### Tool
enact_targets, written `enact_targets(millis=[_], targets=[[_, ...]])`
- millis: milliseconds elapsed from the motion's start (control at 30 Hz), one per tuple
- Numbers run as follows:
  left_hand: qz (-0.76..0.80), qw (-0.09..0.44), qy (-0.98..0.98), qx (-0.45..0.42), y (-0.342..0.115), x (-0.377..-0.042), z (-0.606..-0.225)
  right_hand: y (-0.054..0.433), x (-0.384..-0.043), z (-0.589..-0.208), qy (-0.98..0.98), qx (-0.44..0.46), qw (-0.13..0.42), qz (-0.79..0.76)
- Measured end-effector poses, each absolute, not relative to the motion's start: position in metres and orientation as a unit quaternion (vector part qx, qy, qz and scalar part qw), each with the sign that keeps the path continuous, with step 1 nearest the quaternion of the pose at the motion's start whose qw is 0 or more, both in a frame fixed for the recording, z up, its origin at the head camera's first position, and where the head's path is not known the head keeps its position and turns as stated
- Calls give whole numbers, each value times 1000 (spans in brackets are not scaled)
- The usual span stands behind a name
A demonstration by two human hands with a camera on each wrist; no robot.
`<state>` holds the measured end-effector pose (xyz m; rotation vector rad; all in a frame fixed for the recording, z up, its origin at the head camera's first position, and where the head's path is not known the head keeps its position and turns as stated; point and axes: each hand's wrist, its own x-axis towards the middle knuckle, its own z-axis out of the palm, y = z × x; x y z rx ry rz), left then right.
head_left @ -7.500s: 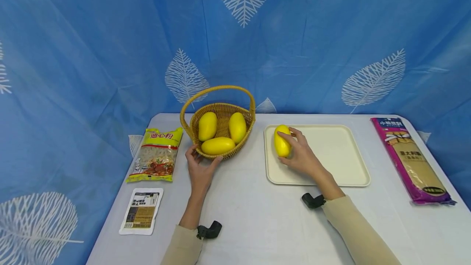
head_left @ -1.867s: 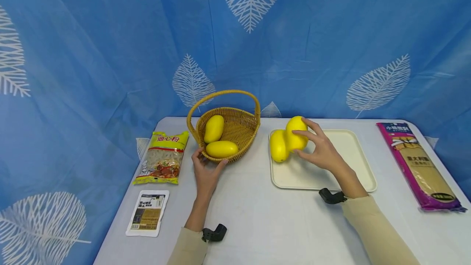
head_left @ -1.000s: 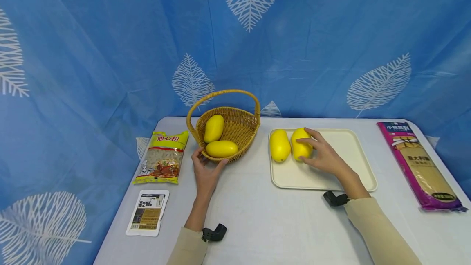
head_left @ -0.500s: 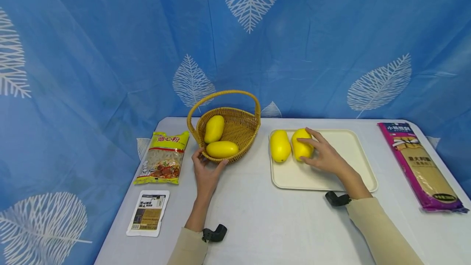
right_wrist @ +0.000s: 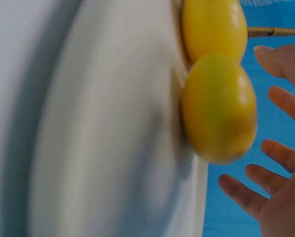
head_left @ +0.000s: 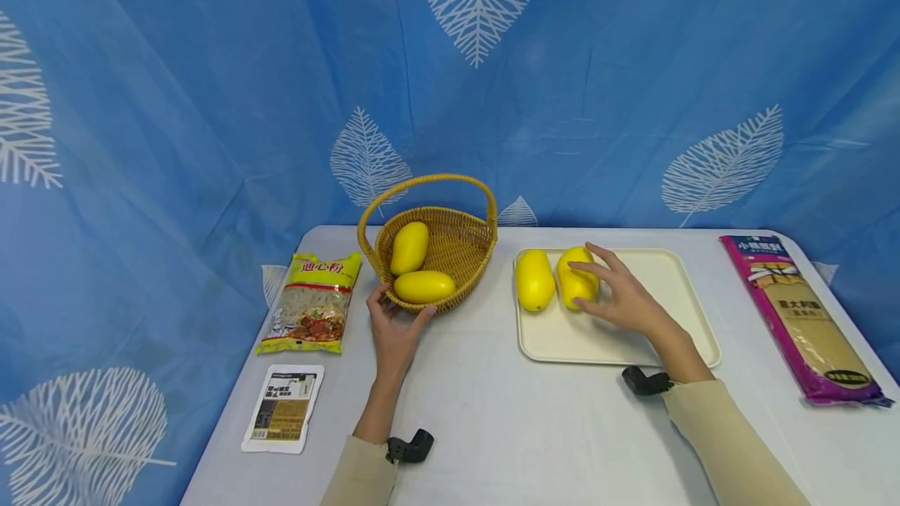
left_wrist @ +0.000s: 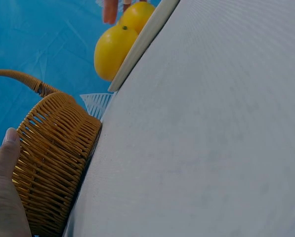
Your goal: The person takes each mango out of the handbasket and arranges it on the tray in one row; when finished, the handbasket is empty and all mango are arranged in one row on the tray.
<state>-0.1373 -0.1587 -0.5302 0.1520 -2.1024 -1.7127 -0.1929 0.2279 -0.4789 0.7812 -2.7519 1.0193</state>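
My left hand (head_left: 396, 334) grips the near rim of a wicker basket (head_left: 460, 248), thumb and fingers apart on either side of its near end. Inside lie two yellow mangoes, one lengthwise (head_left: 410, 247) and one crosswise (head_left: 425, 286). On the cream tray (head_left: 633, 346) two more mangoes rest side by side, a left one (head_left: 534, 279) and a right one (head_left: 575, 276). Over the right mango hovers my right hand (head_left: 622, 299); the right wrist view has its spread fingers (right_wrist: 283, 154) apart from the fruit (right_wrist: 219, 108), holding nothing.
Left of the basket lies a yellow-topped pasta bag (head_left: 309, 303), with a small white packet (head_left: 283, 408) nearer the front. A purple noodle pack (head_left: 801, 318) lies along the table's right side. The basket's tall arched handle (head_left: 429, 178) stands upright before a blue curtain.
One mango has gone from the basket to the tray. My right hand lowered it beside the first and let go, its fingers now spread. The left hand stays on the basket.
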Motion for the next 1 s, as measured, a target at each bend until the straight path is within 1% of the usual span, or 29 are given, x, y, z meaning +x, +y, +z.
enact_targets(millis=[100, 267, 400, 500, 667, 900, 1000], targets=[[-619, 209, -755, 56, -159, -137, -530, 224, -192, -472, -902, 264, 68, 334], [-624, 202, -753, 58, -160, -137, -531, 210, -192, -460, -900, 265, 68, 340], [-625, 198, -753, 58, -160, -138, -529, 194, -195, -449, -892, 283, 70, 345], [-625, 190, -755, 56, -158, -135, -518, 182, -198, -441, -887, 300, 65, 344], [-623, 186, -758, 56, -152, -125, -494, 158, -201, -429, -880, 325, 38, 345], [-633, 193, -749, 46, -151, -124, -493, 121, -207, -423, -862, 361, 25, 355], [-635, 202, -745, 34, -152, -125, -495, 105, -211, -424, -858, 377, 8, 349]])
